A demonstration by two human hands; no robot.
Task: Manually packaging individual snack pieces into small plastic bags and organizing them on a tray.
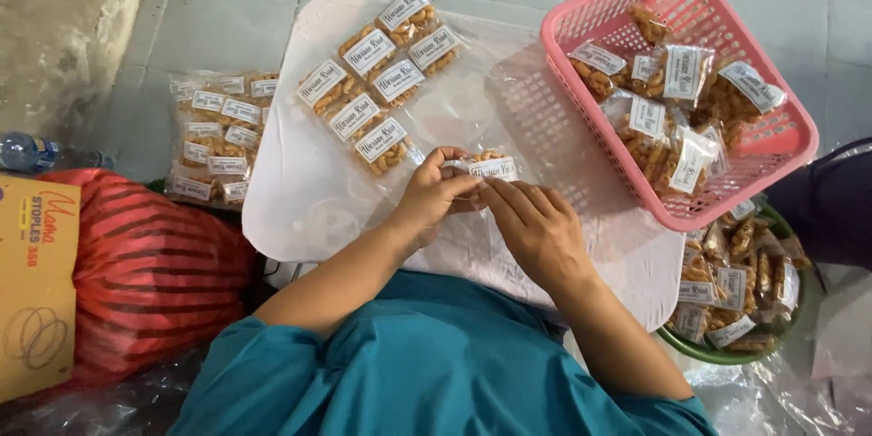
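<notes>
At the far left a plastic water bottle (27,153) lies on the floor, and below it stands a brown cardboard box (34,286) beside a red striped sack (154,277). Next to these, a clear bag of labelled snack packets (221,132) rests on the tiled floor. On the white bench (291,191), covered with clear plastic, eight small snack packets (381,82) lie in two neat rows, each with a white label. Near the middle of the bench the person's left hand (427,200) and right hand (536,232) meet on one small snack packet (486,166). The grip of the left hand is closed on the left end of this packet, with thumb and fingers pinching it; the fingers of the right hand press together on its lower right edge. The packet is held just above the bench surface. To the right, a pink plastic basket (772,141) holds loose packets, partly resting on the bench. Below it a green bowl (718,354) holds more packets.
</notes>
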